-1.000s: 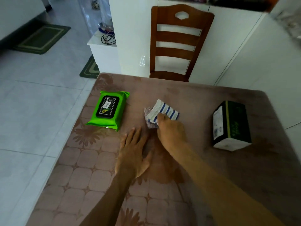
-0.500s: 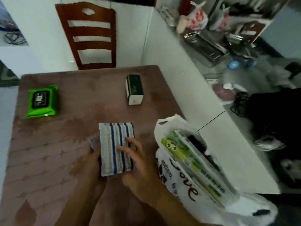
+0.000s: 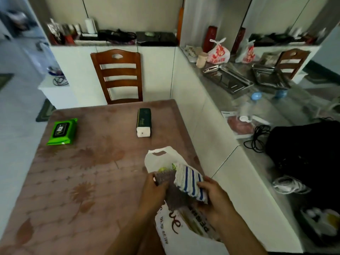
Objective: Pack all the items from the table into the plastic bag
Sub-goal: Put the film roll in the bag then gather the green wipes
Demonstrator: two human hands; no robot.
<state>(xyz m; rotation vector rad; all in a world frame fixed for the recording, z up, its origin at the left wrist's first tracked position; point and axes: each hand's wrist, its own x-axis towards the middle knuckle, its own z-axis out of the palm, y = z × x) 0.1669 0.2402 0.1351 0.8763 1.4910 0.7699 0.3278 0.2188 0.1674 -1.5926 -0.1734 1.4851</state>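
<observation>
The cloth (image 3: 190,179) is going into the bag (image 3: 176,227), which lies at the worktop's (image 3: 73,181) near right edge. The right hand (image 3: 214,197) grips the cloth's near end, fingers curled over it; the left hand (image 3: 153,188) pinches a grey mesh piece (image 3: 165,178) (possibly part of the cloth) at the bag's mouth. Next, I judge, the cloth must slide past the packet already inside. The wipes (image 3: 61,131) and the box (image 3: 143,122) sit well apart, far across the worktop, with nothing between them and the bag.
</observation>
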